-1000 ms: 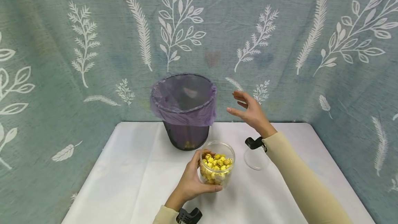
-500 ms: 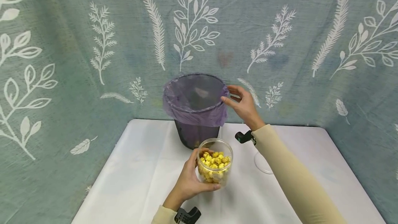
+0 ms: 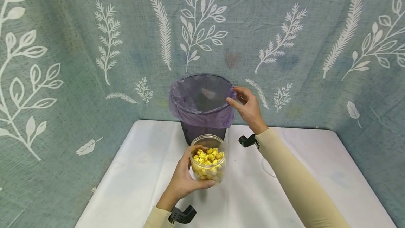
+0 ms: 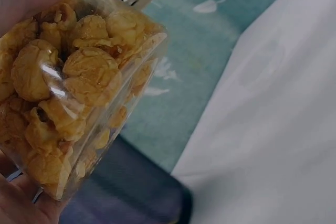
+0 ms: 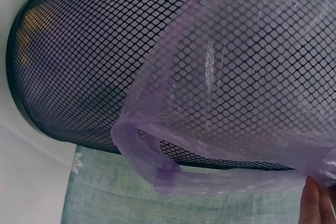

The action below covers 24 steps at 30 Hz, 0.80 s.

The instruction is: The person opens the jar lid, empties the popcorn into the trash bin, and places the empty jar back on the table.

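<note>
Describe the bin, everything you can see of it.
The bin is round, open-topped and made of dark mesh, apparently metal, narrowing toward its base. A thin, translucent purple liner sits inside and folds over the rim, hanging loosely outside. It stands upright on the white table, before the patterned cloth. The right hand holds the lined rim at the right. In the head view, the jar hides part of the base; a yellowish patch shows low through the mesh, too unclear to identify.
</note>
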Each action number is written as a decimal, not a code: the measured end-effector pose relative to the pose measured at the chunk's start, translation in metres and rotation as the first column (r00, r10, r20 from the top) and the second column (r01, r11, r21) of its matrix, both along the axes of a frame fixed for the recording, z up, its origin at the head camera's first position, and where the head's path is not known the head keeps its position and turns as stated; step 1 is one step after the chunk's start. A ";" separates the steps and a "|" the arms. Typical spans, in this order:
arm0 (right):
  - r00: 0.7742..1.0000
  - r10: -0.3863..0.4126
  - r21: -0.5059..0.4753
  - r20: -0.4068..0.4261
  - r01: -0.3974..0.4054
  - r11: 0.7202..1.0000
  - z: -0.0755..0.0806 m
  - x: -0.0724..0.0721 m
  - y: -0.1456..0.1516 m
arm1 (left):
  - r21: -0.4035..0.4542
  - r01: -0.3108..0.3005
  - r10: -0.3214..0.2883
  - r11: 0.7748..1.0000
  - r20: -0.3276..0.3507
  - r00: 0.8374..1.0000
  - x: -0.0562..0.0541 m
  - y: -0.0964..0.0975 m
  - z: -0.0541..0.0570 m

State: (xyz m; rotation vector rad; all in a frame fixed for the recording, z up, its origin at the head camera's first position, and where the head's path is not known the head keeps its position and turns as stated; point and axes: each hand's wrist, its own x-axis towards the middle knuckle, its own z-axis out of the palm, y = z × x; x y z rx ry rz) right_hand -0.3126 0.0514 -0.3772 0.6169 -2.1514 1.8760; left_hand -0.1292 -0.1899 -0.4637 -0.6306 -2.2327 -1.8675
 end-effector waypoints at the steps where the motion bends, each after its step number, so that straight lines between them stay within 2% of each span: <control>1: 1.000 0.001 -0.002 0.001 -0.001 1.000 -0.001 0.000 0.000 | -0.005 -0.009 0.009 1.000 -0.002 1.000 0.000 -0.004 0.003; 5: 1.000 0.005 -0.009 0.002 -0.005 1.000 -0.001 0.001 0.001 | -0.024 -0.051 0.051 0.998 -0.016 0.999 -0.002 -0.023 0.015; 10: 1.000 0.005 -0.020 0.010 -0.004 1.000 -0.001 0.001 0.000 | -0.061 -0.102 0.100 0.993 -0.029 0.995 -0.008 -0.051 0.039; 16: 1.000 0.007 -0.021 0.016 -0.007 1.000 0.000 0.000 0.001 | -0.137 -0.173 0.168 0.975 -0.046 0.985 -0.019 -0.084 0.075; 24: 1.000 0.005 -0.006 0.026 -0.005 1.000 0.000 -0.001 0.000 | -0.257 -0.267 0.249 0.929 -0.100 0.963 -0.044 -0.114 0.129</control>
